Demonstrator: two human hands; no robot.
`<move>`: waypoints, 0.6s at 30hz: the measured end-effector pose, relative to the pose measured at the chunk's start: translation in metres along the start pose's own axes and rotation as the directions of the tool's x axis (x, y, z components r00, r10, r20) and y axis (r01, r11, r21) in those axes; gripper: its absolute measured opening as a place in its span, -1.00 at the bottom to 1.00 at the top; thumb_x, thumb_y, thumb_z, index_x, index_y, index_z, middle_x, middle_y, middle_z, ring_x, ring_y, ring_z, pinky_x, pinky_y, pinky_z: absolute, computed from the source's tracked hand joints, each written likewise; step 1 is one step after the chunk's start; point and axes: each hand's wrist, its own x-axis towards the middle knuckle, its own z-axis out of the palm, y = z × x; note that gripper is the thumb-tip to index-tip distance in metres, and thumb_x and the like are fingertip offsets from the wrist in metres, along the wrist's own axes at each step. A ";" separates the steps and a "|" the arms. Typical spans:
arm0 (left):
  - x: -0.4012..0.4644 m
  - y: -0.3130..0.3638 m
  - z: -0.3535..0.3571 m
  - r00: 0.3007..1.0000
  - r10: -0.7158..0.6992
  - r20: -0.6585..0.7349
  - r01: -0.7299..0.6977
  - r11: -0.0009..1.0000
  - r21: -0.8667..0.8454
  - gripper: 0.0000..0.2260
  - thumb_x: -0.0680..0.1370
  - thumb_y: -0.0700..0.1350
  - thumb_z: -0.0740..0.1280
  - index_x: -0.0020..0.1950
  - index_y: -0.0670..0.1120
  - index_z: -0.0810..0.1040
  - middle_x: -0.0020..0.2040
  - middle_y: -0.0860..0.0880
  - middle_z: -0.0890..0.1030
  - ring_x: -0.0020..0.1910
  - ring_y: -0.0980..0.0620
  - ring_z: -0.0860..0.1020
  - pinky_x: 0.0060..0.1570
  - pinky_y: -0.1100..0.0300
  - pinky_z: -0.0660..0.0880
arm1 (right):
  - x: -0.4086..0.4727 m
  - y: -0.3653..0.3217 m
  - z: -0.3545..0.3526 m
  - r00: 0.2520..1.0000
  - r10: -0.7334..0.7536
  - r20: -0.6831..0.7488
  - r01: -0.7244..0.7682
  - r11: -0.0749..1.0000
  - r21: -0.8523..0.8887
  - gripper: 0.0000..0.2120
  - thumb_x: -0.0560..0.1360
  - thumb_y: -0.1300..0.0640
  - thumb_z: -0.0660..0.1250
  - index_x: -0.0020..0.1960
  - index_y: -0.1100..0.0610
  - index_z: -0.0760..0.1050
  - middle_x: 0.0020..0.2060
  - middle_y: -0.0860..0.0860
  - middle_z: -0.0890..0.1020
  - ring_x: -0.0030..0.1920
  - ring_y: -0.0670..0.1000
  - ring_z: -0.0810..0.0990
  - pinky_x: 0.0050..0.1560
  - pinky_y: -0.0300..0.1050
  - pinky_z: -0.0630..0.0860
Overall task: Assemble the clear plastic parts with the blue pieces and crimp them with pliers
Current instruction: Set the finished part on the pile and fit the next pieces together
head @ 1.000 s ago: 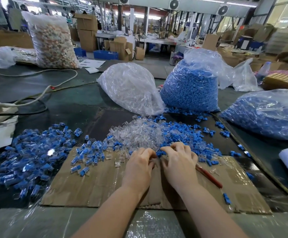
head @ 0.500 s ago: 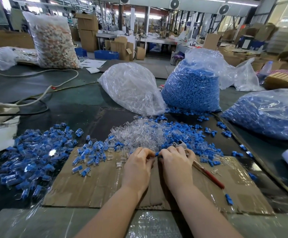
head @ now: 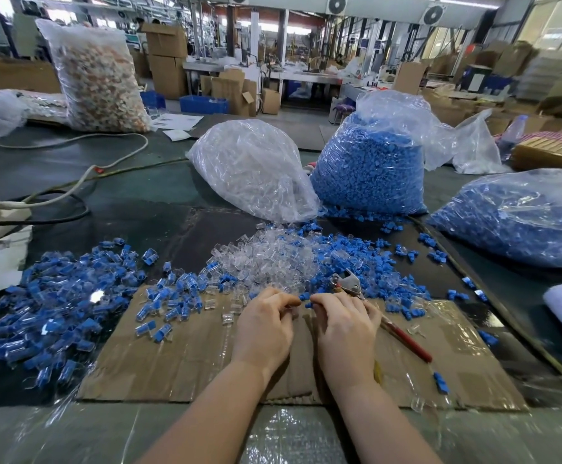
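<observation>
Pliers now poke out beyond the right grip, which clutches them; left grip pinches a blue piece between both.

Bright overhead light — warped, blurry edges

Both hands have drawn back a little from the mixed heap toward the near edge of the worktop. A second ago the right hand covered the pliers' metal head; now that head shows beyond its knuckles, pointing toward the heap. The left hand and the right now meet fingertip to fingertip, pinching a small blue piece between them.
</observation>
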 end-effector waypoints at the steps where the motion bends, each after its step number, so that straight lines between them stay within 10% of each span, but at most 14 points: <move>1: -0.001 0.001 0.000 1.000 0.000 -0.001 0.000 1.000 -0.007 -0.83 0.51 -0.21 0.33 0.06 -0.06 0.64 -0.14 0.18 0.47 -0.15 0.19 0.47 -0.14 0.54 0.32 | -0.001 0.001 0.000 1.000 0.006 -0.004 -0.005 1.000 0.017 -0.81 0.34 0.32 0.49 -0.14 0.07 0.63 -0.26 -0.07 0.65 -0.19 0.01 0.61 0.01 -0.12 0.18; 7: 0.000 0.001 -0.001 0.999 -0.038 0.024 0.038 0.999 -0.023 -0.82 0.50 -0.17 0.38 0.09 -0.02 0.62 -0.13 0.19 0.49 -0.12 0.19 0.49 -0.04 0.43 0.36 | -0.002 0.000 -0.003 1.000 0.021 -0.016 -0.020 0.997 0.080 -0.79 0.48 0.06 0.19 -0.20 0.05 0.58 -0.30 -0.07 0.62 -0.22 0.01 0.59 -0.06 -0.14 0.16; 18: -0.001 -0.001 -0.002 0.990 -0.142 -0.018 0.138 0.979 -0.153 -0.88 0.50 -0.20 0.36 -0.08 0.02 0.60 -0.18 0.14 0.56 -0.20 0.26 0.49 -0.21 0.49 0.38 | -0.002 0.000 -0.002 0.999 0.019 0.034 -0.021 0.997 0.077 -0.91 0.48 0.13 0.38 -0.19 0.06 0.51 -0.31 -0.07 0.58 -0.22 0.02 0.54 -0.05 -0.08 0.22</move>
